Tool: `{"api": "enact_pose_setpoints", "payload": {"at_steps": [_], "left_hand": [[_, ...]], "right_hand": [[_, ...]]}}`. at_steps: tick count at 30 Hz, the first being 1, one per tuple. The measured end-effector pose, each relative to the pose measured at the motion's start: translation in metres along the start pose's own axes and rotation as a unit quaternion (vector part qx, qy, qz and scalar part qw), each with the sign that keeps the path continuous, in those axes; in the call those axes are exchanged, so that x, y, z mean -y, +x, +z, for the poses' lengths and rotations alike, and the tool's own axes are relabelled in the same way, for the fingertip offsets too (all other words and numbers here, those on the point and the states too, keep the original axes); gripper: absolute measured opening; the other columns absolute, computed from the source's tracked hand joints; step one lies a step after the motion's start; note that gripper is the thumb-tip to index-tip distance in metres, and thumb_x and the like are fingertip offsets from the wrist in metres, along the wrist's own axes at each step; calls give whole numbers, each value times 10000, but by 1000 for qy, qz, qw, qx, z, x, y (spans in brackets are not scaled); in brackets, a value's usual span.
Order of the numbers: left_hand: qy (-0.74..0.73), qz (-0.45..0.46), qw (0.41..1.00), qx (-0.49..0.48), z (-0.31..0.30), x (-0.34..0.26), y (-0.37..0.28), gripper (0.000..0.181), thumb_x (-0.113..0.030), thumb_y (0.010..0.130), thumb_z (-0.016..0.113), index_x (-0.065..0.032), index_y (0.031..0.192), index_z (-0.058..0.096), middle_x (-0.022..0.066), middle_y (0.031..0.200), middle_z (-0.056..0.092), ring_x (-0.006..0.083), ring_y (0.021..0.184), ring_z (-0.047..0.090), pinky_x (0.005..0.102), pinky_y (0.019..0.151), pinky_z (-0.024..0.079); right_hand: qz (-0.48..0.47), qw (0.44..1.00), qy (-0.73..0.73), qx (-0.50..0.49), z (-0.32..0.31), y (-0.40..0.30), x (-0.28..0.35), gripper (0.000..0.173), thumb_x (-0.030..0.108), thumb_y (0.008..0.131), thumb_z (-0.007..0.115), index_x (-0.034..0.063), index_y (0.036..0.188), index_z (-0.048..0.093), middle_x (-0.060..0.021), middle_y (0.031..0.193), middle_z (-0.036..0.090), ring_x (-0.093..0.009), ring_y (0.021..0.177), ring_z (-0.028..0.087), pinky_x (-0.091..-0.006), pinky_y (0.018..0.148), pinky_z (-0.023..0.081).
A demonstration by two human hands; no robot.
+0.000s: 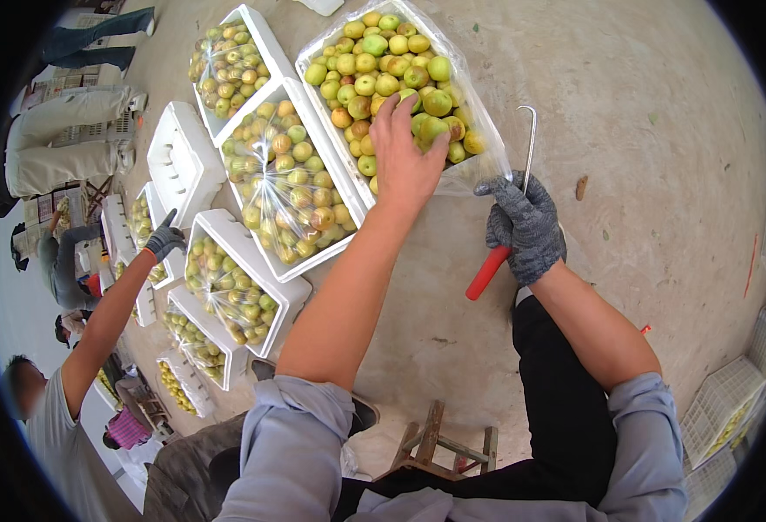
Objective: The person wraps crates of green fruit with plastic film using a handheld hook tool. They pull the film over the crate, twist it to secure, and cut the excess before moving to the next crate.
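Observation:
My bare left hand (409, 153) lies over the heap of round yellow-green fruit (383, 65), fingers and thumb spread around a few of them. The fruit fills a white foam box (334, 153) lined with a clear plastic bag (480, 124), whose loose edge hangs over the near right side. My right hand (523, 225), in a grey knit glove, grips a metal hook (531, 140) with a red handle (488, 274). The hook's bent tip points up and away from me. The bag's edge meets this hand's fingertips; whether they pinch it is unclear.
Left of the lined box, foam boxes (285, 261) hold fruit in gathered clear bags. One foam box (184, 160) there is empty. A co-worker's gloved hand (164, 241) reaches among them. A wooden stool (432, 437) is below me; plastic crates (725, 408) stand at right.

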State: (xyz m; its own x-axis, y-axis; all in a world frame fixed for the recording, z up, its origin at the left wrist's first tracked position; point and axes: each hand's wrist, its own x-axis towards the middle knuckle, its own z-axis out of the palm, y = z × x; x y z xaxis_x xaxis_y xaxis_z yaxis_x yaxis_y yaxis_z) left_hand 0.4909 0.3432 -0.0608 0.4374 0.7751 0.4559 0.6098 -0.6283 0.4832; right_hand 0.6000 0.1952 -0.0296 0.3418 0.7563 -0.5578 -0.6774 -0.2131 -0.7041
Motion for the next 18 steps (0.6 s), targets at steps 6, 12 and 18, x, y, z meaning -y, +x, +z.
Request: {"api": "enact_pose_setpoints", "payload": {"at_steps": [6, 12, 18], "left_hand": [[-548, -681, 470, 121, -33, -21, -81, 398, -399, 879, 617, -47, 1043, 528, 32, 910, 573, 166, 772, 546, 297, 681, 460], [-649, -665, 350, -120, -16, 28, -74, 311, -294, 925, 547, -36, 1097, 523, 45, 977, 602, 170, 847, 592, 298, 742, 513], [-605, -682, 354, -208, -14, -7, -97, 245, -200, 917, 514, -22, 1086, 521, 88, 1047, 645, 201, 935, 641, 331, 735, 560]], "right_hand": [[-43, 982, -172, 59, 16, -7, -2, 120, 179, 884, 608, 62, 876, 632, -10, 630, 546, -72, 466, 471, -245, 423, 424], [21, 984, -157, 79, 12, -15, -8, 134, 192, 879, 611, 60, 852, 605, 0, 584, 510, -75, 450, 464, -240, 414, 417], [35, 993, -100, 59, 13, -13, -7, 151, 194, 881, 596, 51, 832, 599, -2, 561, 501, -80, 432, 463, -247, 400, 413]]}}
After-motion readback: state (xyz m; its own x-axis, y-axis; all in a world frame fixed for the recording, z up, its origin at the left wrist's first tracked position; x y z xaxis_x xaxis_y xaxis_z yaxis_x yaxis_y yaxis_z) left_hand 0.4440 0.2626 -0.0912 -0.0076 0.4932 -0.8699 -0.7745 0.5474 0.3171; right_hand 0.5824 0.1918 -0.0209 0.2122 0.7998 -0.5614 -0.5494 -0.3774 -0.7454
